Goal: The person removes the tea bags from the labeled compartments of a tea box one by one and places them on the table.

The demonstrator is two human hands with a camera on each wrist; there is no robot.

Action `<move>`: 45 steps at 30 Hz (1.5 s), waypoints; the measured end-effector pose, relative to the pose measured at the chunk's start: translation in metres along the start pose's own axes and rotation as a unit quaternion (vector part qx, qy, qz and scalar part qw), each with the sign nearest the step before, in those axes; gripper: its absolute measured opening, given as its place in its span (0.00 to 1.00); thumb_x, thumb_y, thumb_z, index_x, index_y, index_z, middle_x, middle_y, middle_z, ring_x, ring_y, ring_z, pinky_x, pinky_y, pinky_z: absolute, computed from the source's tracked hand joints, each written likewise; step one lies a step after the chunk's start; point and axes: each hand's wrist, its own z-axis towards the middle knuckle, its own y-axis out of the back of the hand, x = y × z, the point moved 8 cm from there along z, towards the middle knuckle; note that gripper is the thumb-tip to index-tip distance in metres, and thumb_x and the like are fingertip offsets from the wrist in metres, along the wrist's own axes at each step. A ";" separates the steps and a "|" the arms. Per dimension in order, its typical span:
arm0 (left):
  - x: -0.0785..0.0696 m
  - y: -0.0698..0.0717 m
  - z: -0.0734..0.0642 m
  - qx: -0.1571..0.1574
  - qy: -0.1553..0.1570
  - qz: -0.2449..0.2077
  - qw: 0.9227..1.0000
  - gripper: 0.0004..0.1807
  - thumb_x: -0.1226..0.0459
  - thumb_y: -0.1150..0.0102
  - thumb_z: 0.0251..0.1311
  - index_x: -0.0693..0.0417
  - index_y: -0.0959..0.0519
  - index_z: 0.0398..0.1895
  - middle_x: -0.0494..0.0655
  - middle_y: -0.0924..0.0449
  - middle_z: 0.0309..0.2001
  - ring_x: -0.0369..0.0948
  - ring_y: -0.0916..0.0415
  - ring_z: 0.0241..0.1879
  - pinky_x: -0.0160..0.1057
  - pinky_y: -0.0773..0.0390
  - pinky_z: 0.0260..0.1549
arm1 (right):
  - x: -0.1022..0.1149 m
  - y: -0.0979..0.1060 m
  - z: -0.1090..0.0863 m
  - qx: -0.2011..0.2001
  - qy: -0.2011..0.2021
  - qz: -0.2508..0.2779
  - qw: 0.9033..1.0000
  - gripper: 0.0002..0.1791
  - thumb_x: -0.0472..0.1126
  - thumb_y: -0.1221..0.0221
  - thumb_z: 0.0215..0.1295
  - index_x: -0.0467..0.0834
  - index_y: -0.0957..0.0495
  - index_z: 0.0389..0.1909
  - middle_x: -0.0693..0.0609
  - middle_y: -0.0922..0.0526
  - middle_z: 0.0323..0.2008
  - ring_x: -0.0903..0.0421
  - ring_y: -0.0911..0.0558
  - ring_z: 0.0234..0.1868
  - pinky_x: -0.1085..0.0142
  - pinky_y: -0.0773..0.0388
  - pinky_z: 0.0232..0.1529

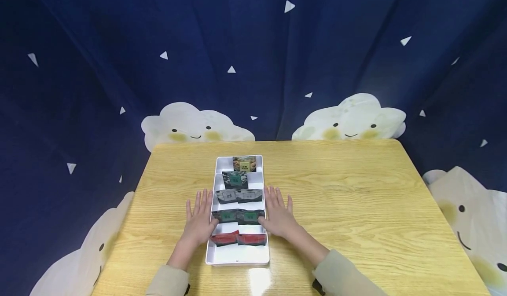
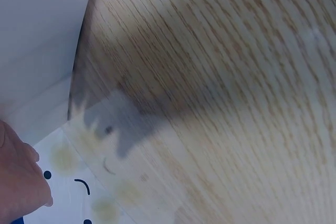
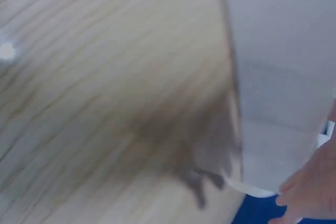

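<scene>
A long white divided tray (image 1: 237, 255) lies lengthwise on the table between both hands. My left hand (image 1: 200, 221) lies along its left side, fingers straight and spread, thumb at the rim. On the opposite side, the right hand (image 1: 280, 217) mirrors it, its thumb tip over the rim. Both wrist views show fingers beside the tray's outer wall (image 2: 37, 51). Small flat packets stand in the tray's rows: a red pair (image 1: 251, 239) nearest, then a dark green pair (image 1: 249, 217) and a grey pair (image 1: 227, 196). Farther back are one green packet (image 1: 235, 179) and one yellow-brown packet (image 1: 244, 164).
The wooden table (image 1: 348, 199) extends on both sides of the tray, more widely to the right. Behind it hangs a dark blue curtain (image 1: 261, 45) with white triangles and smiling clouds. Beige sleeves (image 1: 344, 274) cover the forearms.
</scene>
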 end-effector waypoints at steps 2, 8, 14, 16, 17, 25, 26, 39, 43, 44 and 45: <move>0.000 0.000 0.000 -0.001 0.002 0.001 1.000 0.44 0.56 0.52 0.54 0.60 0.59 0.71 0.58 0.63 0.72 0.55 0.69 0.70 0.58 0.75 0.63 | 0.002 0.010 -0.002 -0.012 -0.003 0.027 1.000 0.48 0.57 0.48 0.56 0.40 0.59 0.71 0.40 0.58 0.71 0.43 0.58 0.71 0.40 0.66 0.64; 0.000 0.001 0.000 -0.004 0.004 0.004 1.000 0.45 0.56 0.51 0.54 0.60 0.58 0.71 0.58 0.62 0.72 0.55 0.68 0.70 0.59 0.71 0.63 | 0.018 0.044 -0.013 -0.123 0.050 0.042 0.990 0.38 0.55 0.45 0.55 0.43 0.40 0.65 0.41 0.40 0.66 0.43 0.43 0.67 0.43 0.52 0.64; 0.000 0.000 -0.001 0.002 0.004 -0.001 1.000 0.45 0.56 0.51 0.54 0.60 0.59 0.71 0.58 0.63 0.72 0.55 0.69 0.70 0.59 0.73 0.63 | 0.040 0.056 -0.032 -0.219 0.169 0.007 0.961 0.24 0.51 0.48 0.60 0.43 0.30 0.54 0.47 0.27 0.53 0.49 0.30 0.55 0.52 0.38 0.59; -0.001 0.000 -0.001 0.000 0.003 -0.001 1.000 0.45 0.56 0.51 0.54 0.60 0.59 0.71 0.59 0.63 0.72 0.55 0.70 0.70 0.59 0.73 0.63 | 0.046 0.055 -0.037 -0.231 0.210 -0.012 0.950 0.20 0.50 0.49 0.61 0.44 0.28 0.51 0.49 0.26 0.49 0.51 0.28 0.52 0.54 0.36 0.57; -0.001 0.000 -0.002 0.000 0.003 0.000 1.000 0.45 0.56 0.51 0.54 0.60 0.59 0.71 0.59 0.63 0.72 0.55 0.69 0.70 0.59 0.72 0.63 | 0.048 0.053 -0.039 -0.235 0.228 -0.023 0.945 0.19 0.49 0.49 0.62 0.45 0.27 0.49 0.49 0.26 0.48 0.52 0.28 0.51 0.55 0.35 0.56; 0.000 -0.001 -0.002 0.000 0.004 0.002 1.000 0.45 0.55 0.51 0.54 0.59 0.60 0.71 0.58 0.63 0.72 0.55 0.69 0.70 0.59 0.71 0.63 | 0.059 0.033 -0.051 -0.222 0.314 -0.084 0.919 0.20 0.57 0.58 0.68 0.50 0.26 0.47 0.54 0.26 0.44 0.56 0.28 0.48 0.56 0.34 0.52; 0.000 -0.001 -0.001 0.000 0.004 0.003 1.000 0.45 0.55 0.51 0.54 0.59 0.60 0.72 0.58 0.63 0.72 0.55 0.68 0.70 0.59 0.72 0.63 | 0.060 0.031 -0.052 -0.217 0.317 -0.090 0.919 0.20 0.58 0.58 0.67 0.50 0.26 0.47 0.55 0.26 0.44 0.57 0.28 0.47 0.56 0.35 0.52; 0.001 -0.001 0.000 0.002 0.007 0.004 1.000 0.45 0.55 0.51 0.55 0.58 0.61 0.72 0.58 0.63 0.72 0.55 0.69 0.70 0.59 0.70 0.63 | 0.062 0.011 -0.049 -0.170 0.328 -0.140 0.919 0.18 0.59 0.49 0.60 0.53 0.28 0.45 0.57 0.30 0.40 0.58 0.31 0.45 0.54 0.37 0.50; 0.001 -0.001 0.000 0.003 0.009 0.006 1.000 0.45 0.55 0.52 0.55 0.58 0.61 0.72 0.57 0.63 0.72 0.55 0.69 0.70 0.59 0.70 0.63 | 0.061 0.005 -0.047 -0.152 0.314 -0.150 0.925 0.16 0.58 0.49 0.61 0.53 0.28 0.43 0.57 0.30 0.40 0.58 0.31 0.46 0.55 0.37 0.50; 0.002 -0.001 0.000 0.003 0.009 0.006 1.000 0.45 0.55 0.52 0.55 0.58 0.61 0.72 0.57 0.63 0.72 0.55 0.69 0.70 0.59 0.70 0.63 | 0.061 0.004 -0.047 -0.149 0.312 -0.152 0.926 0.16 0.58 0.49 0.61 0.54 0.29 0.42 0.58 0.30 0.40 0.58 0.31 0.46 0.55 0.37 0.50; 0.002 -0.001 0.000 0.004 0.010 0.006 1.000 0.45 0.55 0.52 0.55 0.58 0.61 0.72 0.57 0.63 0.72 0.54 0.69 0.70 0.59 0.70 0.63 | 0.061 0.003 -0.046 -0.147 0.309 -0.153 0.927 0.15 0.58 0.49 0.61 0.54 0.29 0.42 0.58 0.30 0.40 0.58 0.31 0.46 0.55 0.37 0.51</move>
